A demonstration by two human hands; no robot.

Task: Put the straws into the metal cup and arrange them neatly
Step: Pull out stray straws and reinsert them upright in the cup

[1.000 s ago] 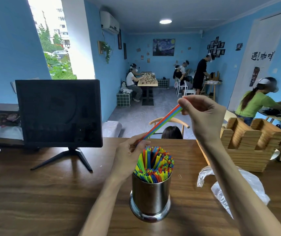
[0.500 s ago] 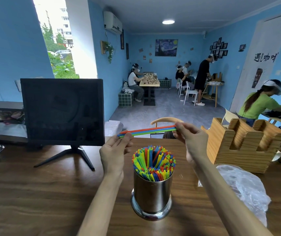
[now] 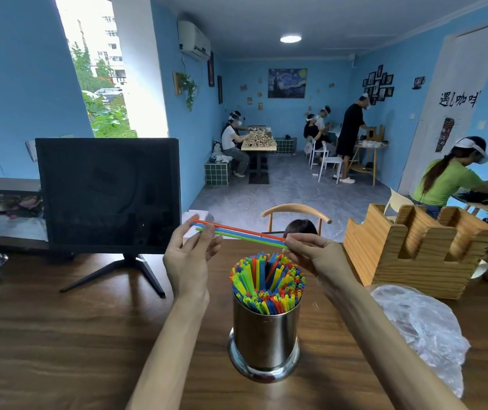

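Holding three loose straws (image 3: 241, 232) (red, blue and green) almost level above the metal cup (image 3: 265, 335), the two hands are apart, one at each end. The left hand (image 3: 191, 258) pinches the left ends between thumb and fingers; the right hand (image 3: 315, 255) pinches the right ends, just above the cup's far rim. The cup stands upright on the wooden counter (image 3: 59, 335), near its front edge, packed with many coloured straws (image 3: 267, 284) that fan a little over the rim. To the left, well apart, stands a dark monitor (image 3: 108, 193) on its stand; bare counter lies between it and the cup. To the right are a crumpled plastic bag (image 3: 420, 324) and, behind it, a wooden holder (image 3: 414, 253).
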